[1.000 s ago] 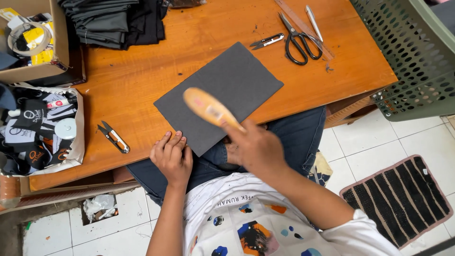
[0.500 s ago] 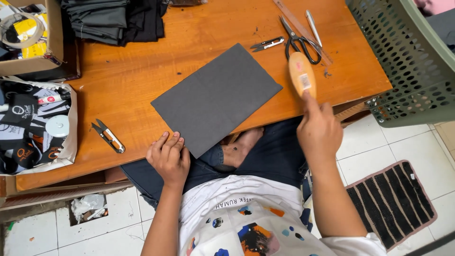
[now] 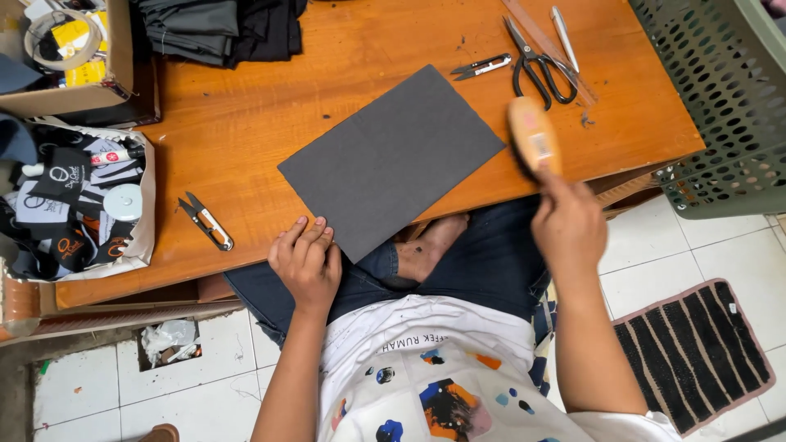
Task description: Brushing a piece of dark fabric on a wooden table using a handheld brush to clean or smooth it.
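Charcoal felt-like sheet [image 3: 391, 161], flat rectangle w/ matte surface, is lying angled on glossy orange wood table [image 3: 246, 123], near corner overhanging the edge. Left hand [image 3: 307, 263] is resting open, fingertips at that corner. Right hand [image 3: 567, 225] is gripping pale wooden oval brush [image 3: 533, 135] over table's right edge.

Single head-worn camera, looking straight down.
Close overhead view: left hand [image 3: 307, 263] and right hand [image 3: 568, 225] low in frame, wooden table [image 3: 246, 123] beyond them.
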